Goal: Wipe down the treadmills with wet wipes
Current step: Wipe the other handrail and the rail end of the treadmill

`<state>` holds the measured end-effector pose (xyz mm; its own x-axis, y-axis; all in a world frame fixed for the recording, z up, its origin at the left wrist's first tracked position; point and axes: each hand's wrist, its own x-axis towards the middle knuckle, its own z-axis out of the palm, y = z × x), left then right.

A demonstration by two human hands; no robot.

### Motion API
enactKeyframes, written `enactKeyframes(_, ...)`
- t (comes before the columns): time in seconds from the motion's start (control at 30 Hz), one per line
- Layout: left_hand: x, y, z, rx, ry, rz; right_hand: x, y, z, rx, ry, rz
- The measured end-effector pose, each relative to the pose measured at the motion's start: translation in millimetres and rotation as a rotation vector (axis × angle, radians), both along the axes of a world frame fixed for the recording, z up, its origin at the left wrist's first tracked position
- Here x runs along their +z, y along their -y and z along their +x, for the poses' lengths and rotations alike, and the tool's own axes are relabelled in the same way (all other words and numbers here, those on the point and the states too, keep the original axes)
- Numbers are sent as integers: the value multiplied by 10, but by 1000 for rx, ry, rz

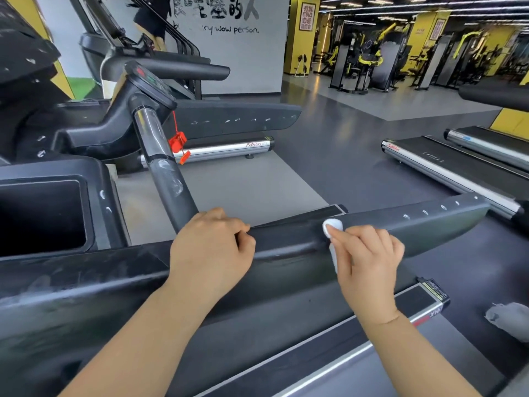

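Grey gym floor [329, 144] spreads out behind rows of treadmills, and we're leaning over the nearest one. Our left hand [211, 247] sits on the side rail [415, 233], its grip curled over the far edge to steady us. Our right hand [369, 259] has its grip pinched on the white wipe [333, 226], pressing it to the rail's top right where a groove dips in.

That rail lies long across our view, from lower left up to upper right. Its rounded free end points right, toward the next treadmill [446, 167]. The wipe is bunched at the fingertips, with a tail hanging beside the palm.

To do this well, we'd run strokes along the rail's length, not across it. We'd spread the wipe enough to reach into that groove, then work out toward the tip, where pale marks dot the top. Dusty streaks on the near left stretch look like they want a pass too.
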<state>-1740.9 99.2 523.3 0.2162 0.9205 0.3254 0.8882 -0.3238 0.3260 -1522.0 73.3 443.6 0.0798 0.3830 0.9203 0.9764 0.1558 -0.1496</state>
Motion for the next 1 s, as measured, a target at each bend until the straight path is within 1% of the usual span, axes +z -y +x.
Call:
enactKeyframes(0.07,17,-11,48,8,-24,-4,184,-79,-172,48,-16,-42)
enactKeyframes(0.2,8,23,204,-72,-26,-2,425,-295,-507,-3,197,-158)
enactKeyframes(0.27,-3,30,214,-84,-76,2,432,-321,-428,-17,269,-230)
enactKeyframes(0.37,17,-20,176,-96,-75,-34,454,-310,-129,-78,324,-373)
enactKeyframes(0.43,45,-29,172,-113,-91,-38,530,-296,63,-168,310,-487)
enactKeyframes(0.5,61,-36,191,-117,-131,-32,626,-268,88,-180,179,-539)
enactKeyframes(0.53,68,-48,199,-117,-148,-31,653,-253,5,-178,136,-501)
enactKeyframes(0.57,74,-63,201,-118,-162,-31,654,-241,-139,-164,135,-436)
enactKeyframes(0.63,78,-82,185,-124,-188,-29,564,-206,-488,-139,197,-324)
enactKeyframes(0.7,79,-77,160,-144,-212,-27,394,-180,-659,-128,242,-276)
enactKeyframes(0.8,70,-86,126,-174,-208,-32,298,-145,-513,-141,255,-220)
enactKeyframes(0.87,76,-97,106,-190,-194,-44,274,-108,-334,-199,258,-210)
enactKeyframes(0.93,82,-93,89,-209,-206,-48,244,-61,-170,-276,229,-201)
enactKeyframes(1.0,81,-81,78,-230,-209,-44,220,13,-169,-287,186,-162)
